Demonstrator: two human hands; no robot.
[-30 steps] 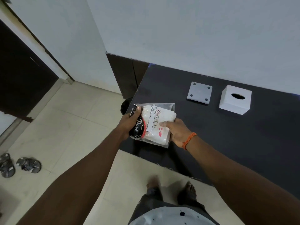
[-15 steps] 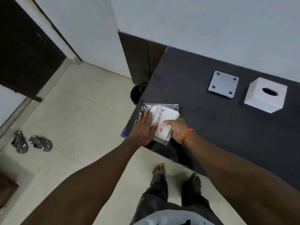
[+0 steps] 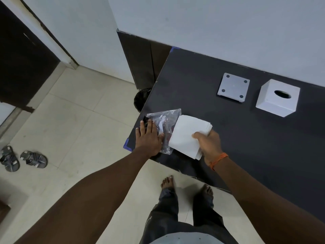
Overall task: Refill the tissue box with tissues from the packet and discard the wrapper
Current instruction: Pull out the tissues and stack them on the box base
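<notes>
My right hand (image 3: 209,145) grips a white stack of tissues (image 3: 186,134), mostly pulled out to the right of the clear plastic wrapper (image 3: 166,123). That wrapper lies flat at the near left corner of the dark table (image 3: 228,131), and my left hand (image 3: 148,138) presses down on it with flat fingers. At the back right of the table stands the white cube tissue box (image 3: 277,98) with its oval slot facing up. Its grey square base plate (image 3: 233,87) lies beside it on the left.
A black bin (image 3: 141,98) with a dark liner stands on the floor just left of the table, partly hidden by its edge. A pair of sandals (image 3: 22,158) lies on the tiles at far left. My bare feet are close to the table's front edge.
The packet went from held in both hands to lying on the table under my left hand. My right hand has drawn the tissue stack rightward out of the wrapper.
</notes>
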